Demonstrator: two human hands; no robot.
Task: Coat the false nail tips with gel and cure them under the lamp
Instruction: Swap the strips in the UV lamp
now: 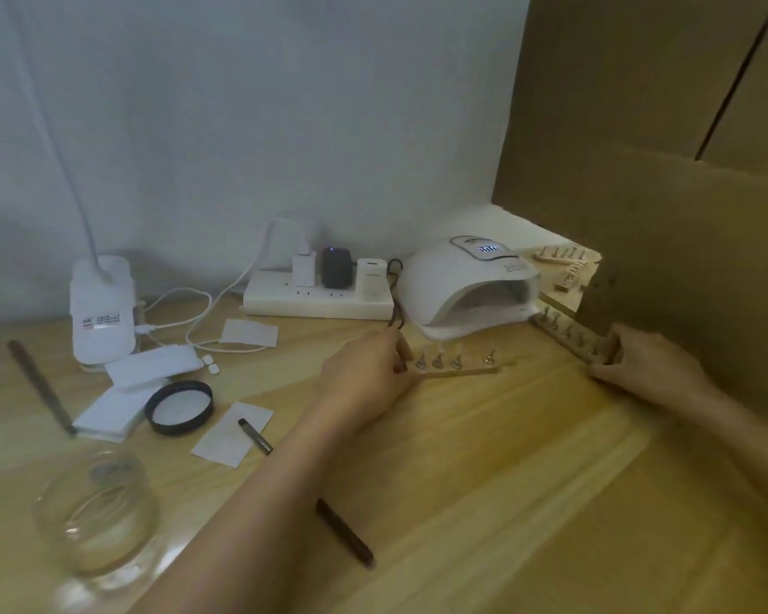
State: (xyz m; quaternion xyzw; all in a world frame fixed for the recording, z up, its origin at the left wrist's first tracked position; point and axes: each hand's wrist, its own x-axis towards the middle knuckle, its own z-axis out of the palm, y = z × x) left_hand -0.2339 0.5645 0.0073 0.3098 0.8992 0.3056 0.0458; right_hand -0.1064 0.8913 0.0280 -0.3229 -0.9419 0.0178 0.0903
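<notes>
A white curing lamp (466, 281) stands at the back of the wooden table, its display lit and its mouth facing me. In front of it lies a wooden strip (462, 371) with several nail tips standing on pegs. My left hand (369, 370) pinches that strip's left end. A second strip of nail tips (568, 336) runs diagonally from the lamp's right corner. My right hand (643, 358) grips its near end. More strips with tips (559, 257) rest behind the lamp on the right.
A cardboard box (683, 170) walls off the right side. A power strip (318, 299) with plugs and cables sits left of the lamp. A glass jar (96, 516), black lid (179, 407), white wipes (151, 370), brushes (344, 534) and a desk-lamp base (102, 308) fill the left.
</notes>
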